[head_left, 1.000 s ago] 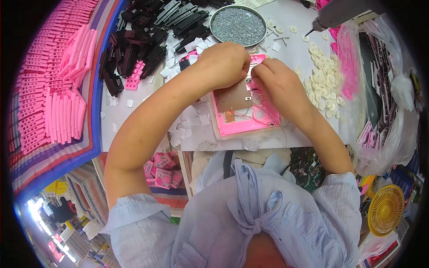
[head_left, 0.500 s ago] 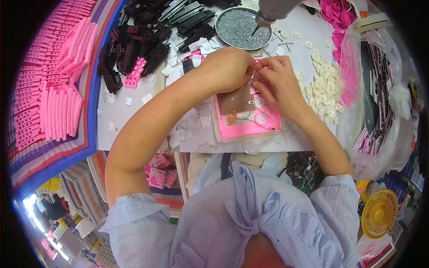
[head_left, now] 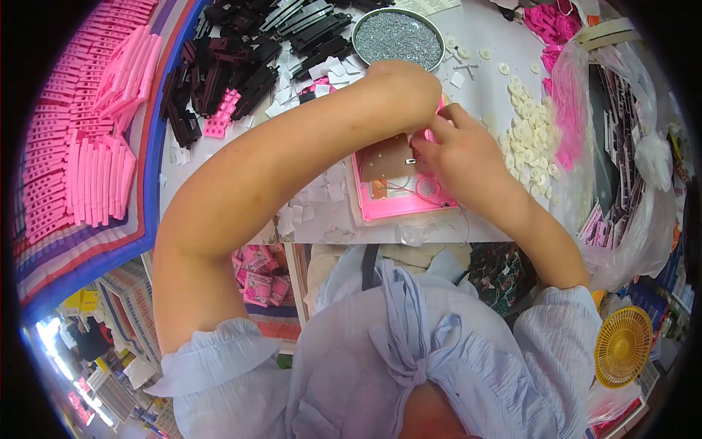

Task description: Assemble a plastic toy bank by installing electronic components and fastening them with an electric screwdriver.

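Note:
A pink plastic casing [head_left: 380,212] lies on the table in front of me. Over its upper part sits a brown circuit board [head_left: 386,159], with thin wires [head_left: 409,189] running across the casing below it. My left hand [head_left: 411,89] is bent over the far edge of the casing, and its fingers are hidden behind the back of the hand and wrist. At the casing's right side, my right hand [head_left: 472,150] has its thumb and fingers curled together near the board; what they hold, if anything, is hidden.
A round dish of small screws [head_left: 398,36] stands beyond my hands. White plastic discs [head_left: 530,135] are heaped to the right, beside a clear bag [head_left: 636,168]. Black plastic parts [head_left: 227,80] and white paper squares [head_left: 322,190] lie left, with pink parts [head_left: 95,175] farther out.
My left hand has moved right and bent farther over the casing's far edge, hiding its fingers. My right hand has shifted slightly right and down. The screwdriver tip above the screw dish has left view.

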Tool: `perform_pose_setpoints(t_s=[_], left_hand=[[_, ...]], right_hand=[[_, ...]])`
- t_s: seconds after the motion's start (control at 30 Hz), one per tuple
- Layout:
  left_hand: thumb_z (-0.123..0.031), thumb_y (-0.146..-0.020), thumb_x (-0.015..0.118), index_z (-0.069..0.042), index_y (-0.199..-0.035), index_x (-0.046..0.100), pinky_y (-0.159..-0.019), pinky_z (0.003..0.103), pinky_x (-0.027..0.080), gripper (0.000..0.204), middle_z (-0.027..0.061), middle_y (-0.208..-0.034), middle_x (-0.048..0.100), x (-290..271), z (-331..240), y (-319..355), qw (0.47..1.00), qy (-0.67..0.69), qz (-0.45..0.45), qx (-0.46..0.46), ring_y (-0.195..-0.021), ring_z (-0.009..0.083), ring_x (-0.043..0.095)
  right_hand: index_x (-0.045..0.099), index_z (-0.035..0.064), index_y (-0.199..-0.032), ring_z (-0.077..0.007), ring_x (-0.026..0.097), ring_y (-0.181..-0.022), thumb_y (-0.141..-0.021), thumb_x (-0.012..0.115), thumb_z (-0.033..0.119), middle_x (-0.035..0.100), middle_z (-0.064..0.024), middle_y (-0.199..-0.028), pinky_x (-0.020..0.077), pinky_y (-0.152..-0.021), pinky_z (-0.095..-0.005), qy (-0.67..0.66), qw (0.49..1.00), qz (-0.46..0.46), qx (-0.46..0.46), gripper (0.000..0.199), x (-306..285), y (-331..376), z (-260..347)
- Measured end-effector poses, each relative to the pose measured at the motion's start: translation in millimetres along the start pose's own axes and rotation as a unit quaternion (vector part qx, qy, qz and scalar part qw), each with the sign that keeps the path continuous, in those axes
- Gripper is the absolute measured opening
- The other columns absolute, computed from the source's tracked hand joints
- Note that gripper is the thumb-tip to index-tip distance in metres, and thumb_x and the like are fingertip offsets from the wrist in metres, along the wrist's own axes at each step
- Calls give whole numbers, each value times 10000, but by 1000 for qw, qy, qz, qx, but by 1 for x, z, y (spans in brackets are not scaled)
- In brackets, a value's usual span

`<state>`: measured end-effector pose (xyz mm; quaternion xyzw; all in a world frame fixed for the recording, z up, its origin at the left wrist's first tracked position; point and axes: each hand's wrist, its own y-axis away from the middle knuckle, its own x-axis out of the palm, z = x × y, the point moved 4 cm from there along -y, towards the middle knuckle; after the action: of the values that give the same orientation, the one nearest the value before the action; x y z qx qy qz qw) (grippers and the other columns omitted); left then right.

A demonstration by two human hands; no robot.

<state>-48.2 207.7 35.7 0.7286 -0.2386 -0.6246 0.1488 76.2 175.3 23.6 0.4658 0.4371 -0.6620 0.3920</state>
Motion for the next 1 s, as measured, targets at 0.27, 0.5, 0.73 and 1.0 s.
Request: perform_pose_setpoints(t_s=[0.27, 0.5, 0.73, 1.0], left_hand=[[-156, -779, 715, -24, -899, 752, -729, 458, 566, 182, 198, -897, 725, 12, 12, -3, 994, -24, -19, 104, -874, 356, 709], [-134, -834, 627, -13, -816, 713, -716, 476, 549, 149, 189, -807, 696, 26, 23, 5, 980, -23, -95, 171, -825, 368, 692], [-151, -860, 629, -30, -906, 696, -671, 424, 558, 146, 159, -833, 711, 36, 26, 11, 954, -2, -249, 167, -777, 309, 709], [-226, -837, 743, -2, -886, 708, -648, 348, 520, 232, 108, -862, 724, 22, 93, 40, 892, 258, -366, -69, -690, 230, 662]], right_hand=[[726, 48, -966, -280, 591, -975, -775, 708, 97, 638, -78, -1016, 534, -803, -392, -124, 991, -52, 13, 198, -1, 5, -17], [689, 33, -1063, -271, 580, -971, -783, 715, 123, 625, -70, -1036, 498, -757, -396, -34, 996, -74, 25, 295, 12, 6, -3], [679, 38, -1048, -273, 566, -981, -796, 694, 130, 609, -67, -1026, 495, -743, -391, -35, 998, -39, 32, 269, 9, -3, -4], [679, 57, -999, -297, 567, -976, -816, 676, 148, 616, -88, -1006, 511, -787, -400, -59, 998, -15, 34, 205, 6, -3, -11]])
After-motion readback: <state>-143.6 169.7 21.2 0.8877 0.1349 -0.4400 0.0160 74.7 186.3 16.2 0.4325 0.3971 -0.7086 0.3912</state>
